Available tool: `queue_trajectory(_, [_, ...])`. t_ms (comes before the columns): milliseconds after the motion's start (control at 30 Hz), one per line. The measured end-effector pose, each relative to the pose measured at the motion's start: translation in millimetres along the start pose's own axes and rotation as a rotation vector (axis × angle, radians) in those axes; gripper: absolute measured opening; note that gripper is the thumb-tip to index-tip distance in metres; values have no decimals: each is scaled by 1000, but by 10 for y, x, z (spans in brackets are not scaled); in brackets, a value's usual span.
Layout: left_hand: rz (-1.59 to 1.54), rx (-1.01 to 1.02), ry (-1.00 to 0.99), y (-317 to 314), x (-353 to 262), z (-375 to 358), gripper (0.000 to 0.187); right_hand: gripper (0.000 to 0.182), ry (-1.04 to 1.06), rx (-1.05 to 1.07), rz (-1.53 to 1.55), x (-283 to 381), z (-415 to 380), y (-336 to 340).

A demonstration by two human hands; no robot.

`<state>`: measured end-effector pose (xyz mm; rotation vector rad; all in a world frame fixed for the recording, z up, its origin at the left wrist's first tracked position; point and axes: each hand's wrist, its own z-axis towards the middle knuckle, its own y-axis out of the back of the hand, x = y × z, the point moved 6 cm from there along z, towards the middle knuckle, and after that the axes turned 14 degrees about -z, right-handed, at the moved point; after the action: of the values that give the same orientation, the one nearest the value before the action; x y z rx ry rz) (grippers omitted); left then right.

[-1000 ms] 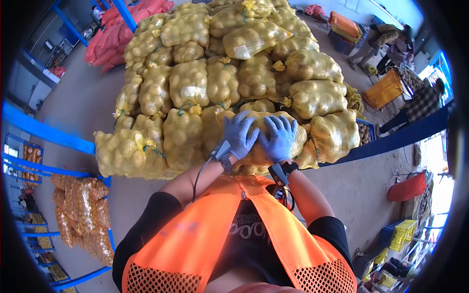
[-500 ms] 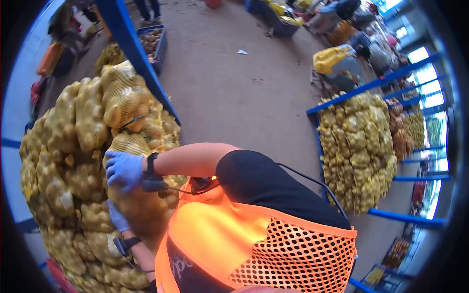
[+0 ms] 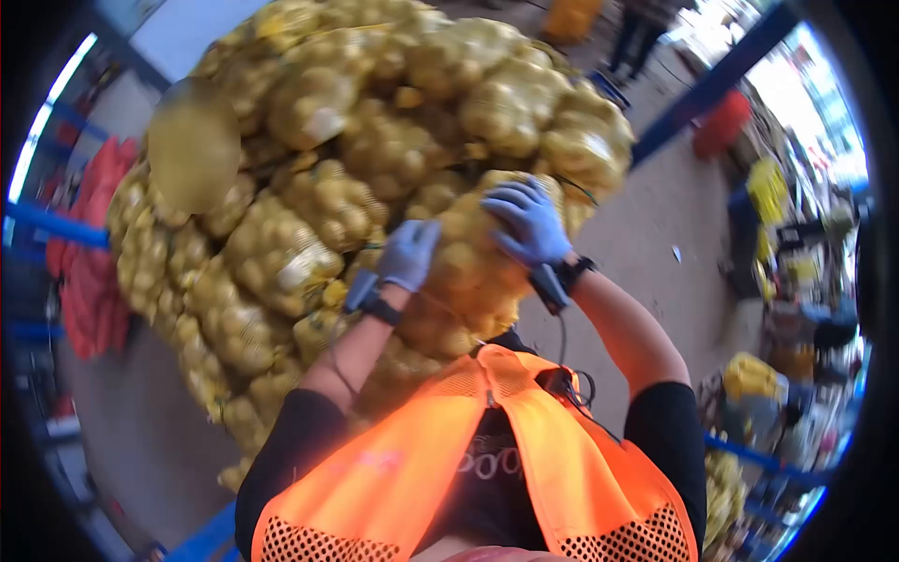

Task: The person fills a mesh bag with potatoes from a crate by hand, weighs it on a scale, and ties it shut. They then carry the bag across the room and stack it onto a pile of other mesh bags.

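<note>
A yellow mesh sack of round, potato-like produce (image 3: 468,258) stands in front of my chest, against a pile of similar mesh sacks (image 3: 281,248). My right hand (image 3: 532,220), in a blue-purple glove, grips the sack's upper right part, fingers bent over the mesh and thumb apart. My left hand (image 3: 408,255), gloved alike, presses the sack's left side with its fingers close together; its palm side is hidden. The sack sits between both hands. Its lower end is partly hidden by my orange vest (image 3: 412,450).
Blue metal bars (image 3: 716,84) rise beside the pile. Red mesh bags (image 3: 94,253) hang at the left. Another sack stack (image 3: 723,496) stands at lower right. People, yellow bags (image 3: 768,201) and a red container (image 3: 721,124) are farther right.
My view and body have turned left, so the pile now lies ahead. Both hands stay on the mesh sack; my left hand shows more fully on its left side.
</note>
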<state>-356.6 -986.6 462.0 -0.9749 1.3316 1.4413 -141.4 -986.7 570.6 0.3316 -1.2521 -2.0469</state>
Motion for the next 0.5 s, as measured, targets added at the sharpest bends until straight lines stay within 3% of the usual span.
queue_trajectory(133, [-187, -107, 127, 313, 28, 34, 34, 53, -48, 187, -75, 112, 176, 40])
queue_trajectory(167, [-358, -172, 141, 459, 135, 88, 33, 56, -61, 220, -82, 137, 252, 20])
queue_trajectory(233, [-643, -248, 218, 789, 192, 227, 36, 63, 45, 223, -73, 128, 569, -19])
queue_trajectory(300, [-667, -379, 177, 1233, 298, 491, 41, 69, 120, 112, 92, 71, 1063, -109])
queue_trajectory(400, [-586, -624, 266, 1819, 454, 900, 51, 71, -1, 0, 240, -271, 1954, -568])
queue_trajectory(433, [-581, -677, 288, 1968, 508, 1096, 55, 76, -151, 0, 465, -481, 2264, -846])
queue_trajectory(467, [-369, -714, 282, 2167, 730, 1322, 61, 82, -304, 4, 687, -692, 2549, -1155])
queue_trajectory(500, [-434, -705, 172, 2228, 658, 1531, 66, 91, -523, 36, 852, -939, 2834, -1470])
